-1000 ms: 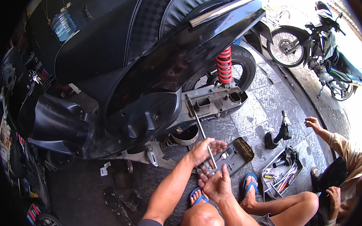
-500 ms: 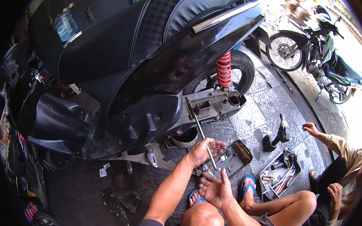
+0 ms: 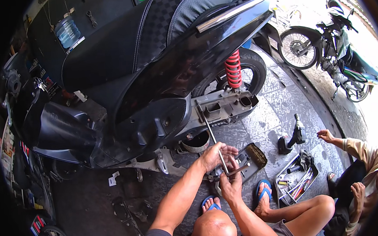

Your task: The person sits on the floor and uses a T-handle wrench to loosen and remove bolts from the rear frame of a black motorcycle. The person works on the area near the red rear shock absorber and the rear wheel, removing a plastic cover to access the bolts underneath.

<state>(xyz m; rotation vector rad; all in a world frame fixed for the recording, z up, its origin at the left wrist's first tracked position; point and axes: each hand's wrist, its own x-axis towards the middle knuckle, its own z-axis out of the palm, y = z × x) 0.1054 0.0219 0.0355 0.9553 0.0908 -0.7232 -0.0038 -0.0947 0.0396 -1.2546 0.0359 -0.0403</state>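
Note:
A long metal T-handle wrench (image 3: 211,131) slants down from the exposed engine casing (image 3: 222,109) of a black scooter (image 3: 154,90). My left hand (image 3: 215,157) is around the rod's lower part, fingers loosely curled and partly extended. At the near end, my right hand (image 3: 231,187) grips the cross handle, with thumb and fingers against it. Just beyond my hands lies a dark tray (image 3: 255,159) holding small parts; my fingers hide part of it. The wrench's far tip meets the casing, and what it fits onto is too small to tell.
A cordless impact driver (image 3: 292,139) stands on the tiles, beside a metal tray (image 3: 308,184) of hand tools. Another person's hand (image 3: 325,135) reaches in from the right. Behind the casing are a red spring (image 3: 233,69) and rear wheel (image 3: 260,68). A motorcycle (image 3: 338,56) is parked outside.
My right hand has gone from open, fingers spread below the wrench, to closed on its cross handle. The handle has turned and now points right. My left fingers have curled slightly.

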